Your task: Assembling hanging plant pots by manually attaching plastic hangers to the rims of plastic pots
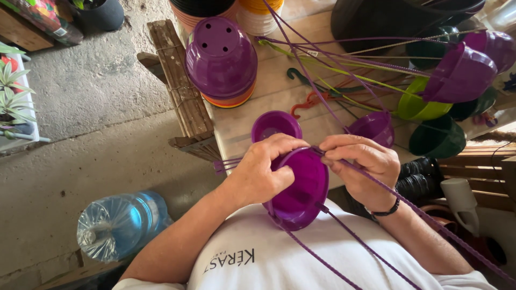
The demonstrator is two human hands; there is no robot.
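Both grips are closed at mid-frame: our left hand (263, 174) clasps the rim of the purple pot (298, 185), thumb inside the bowl, while our right hand (363, 164) pinches a purple hanger strand (430, 220) against the rim's upper right edge. To do this well, we judge that we should keep the pot steady against our chest with the left hand, and press the strand's end squarely into the rim with the right fingertips, keeping the other strands from crossing. The pot sits just below the tabletop (279, 96) edge, tilted with its mouth toward us; it is glossy, shallow and round, with two more thin strands running from its lower rim down across our white shirt (301, 258). Behind it on the tabletop stand two small purple pots (275, 124), an upturned stack of pots (221, 59) in the upper middle, and loose hooks. More pots, purple and green, hang at the upper right. A water bottle (121, 223) lies at lower left on the floor.
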